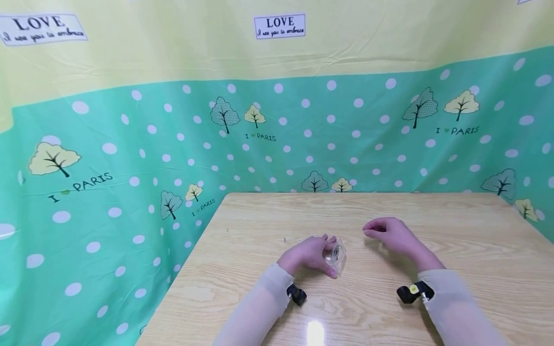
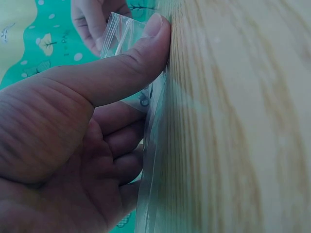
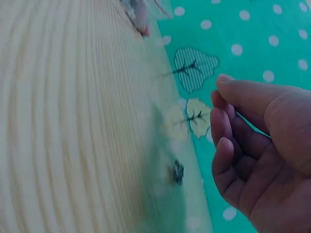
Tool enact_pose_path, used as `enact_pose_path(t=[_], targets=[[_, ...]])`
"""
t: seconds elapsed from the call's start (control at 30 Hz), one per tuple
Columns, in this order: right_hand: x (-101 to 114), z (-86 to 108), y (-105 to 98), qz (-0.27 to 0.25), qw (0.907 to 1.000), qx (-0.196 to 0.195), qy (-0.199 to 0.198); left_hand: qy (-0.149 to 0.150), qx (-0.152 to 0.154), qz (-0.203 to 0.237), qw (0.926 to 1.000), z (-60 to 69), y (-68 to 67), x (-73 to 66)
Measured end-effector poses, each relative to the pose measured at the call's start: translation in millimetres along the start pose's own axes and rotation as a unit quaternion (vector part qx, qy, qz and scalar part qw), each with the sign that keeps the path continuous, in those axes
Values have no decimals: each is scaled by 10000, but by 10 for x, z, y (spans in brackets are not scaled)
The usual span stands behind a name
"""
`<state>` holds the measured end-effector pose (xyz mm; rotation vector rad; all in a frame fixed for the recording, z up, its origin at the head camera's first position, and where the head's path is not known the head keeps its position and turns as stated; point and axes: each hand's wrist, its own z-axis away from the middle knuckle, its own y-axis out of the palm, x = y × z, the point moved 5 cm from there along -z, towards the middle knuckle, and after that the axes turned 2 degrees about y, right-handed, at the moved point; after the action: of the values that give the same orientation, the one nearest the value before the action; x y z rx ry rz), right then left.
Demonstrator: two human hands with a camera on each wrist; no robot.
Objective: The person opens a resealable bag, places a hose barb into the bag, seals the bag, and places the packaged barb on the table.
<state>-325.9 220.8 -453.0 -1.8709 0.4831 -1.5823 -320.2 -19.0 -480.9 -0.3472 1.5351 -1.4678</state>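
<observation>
A clear plastic zip bag (image 1: 339,257) with small dark pieces inside is in my left hand (image 1: 309,254). In the left wrist view, the thumb of that hand (image 2: 73,126) presses the bag (image 2: 151,145) against its bent fingers at the tabletop. My right hand (image 1: 396,238) hovers to the right of the bag. The right wrist view shows this hand (image 3: 262,145) with loosely bent fingers, thumb tip close to the index fingertip, and nothing visible between them. A small dark metallic piece (image 3: 178,172) lies on the table beside its fingers.
The light wooden table (image 1: 268,211) reaches back to a green and yellow curtain (image 1: 259,158) with dots and trees. Two tiny marks or bits, one of them a dark speck (image 1: 284,240), are on the wood left of my left hand. Light reflects near the front.
</observation>
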Motion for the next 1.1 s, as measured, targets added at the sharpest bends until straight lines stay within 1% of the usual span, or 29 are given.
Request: enact_pose_path(t=[0.13, 0.2, 0.37, 0.43, 0.63, 0.93, 1.1], targets=[[143, 1, 91, 97, 9992, 237, -318, -4, 22, 26, 10000, -4, 5, 2], [203, 3, 144, 69, 9980, 439, -449, -10, 26, 20, 10000, -4, 3, 2], [289, 8, 267, -52, 9947, 841, -587, 15, 32, 50, 10000, -9, 1, 2], [307, 10, 305, -75, 9936, 918, -656, 27, 37, 87, 10000, -13, 6, 6], [365, 19, 397, 7, 9913, 977, -880, -3, 46, 125, 9999, -7, 8, 12], [484, 38, 509, 50, 9887, 1032, -1082, -28, 48, 194, 9998, 8, -9, 3], [515, 50, 530, 88, 9882, 1040, -1122, -44, 13, 198, 9998, 6, -7, 10]])
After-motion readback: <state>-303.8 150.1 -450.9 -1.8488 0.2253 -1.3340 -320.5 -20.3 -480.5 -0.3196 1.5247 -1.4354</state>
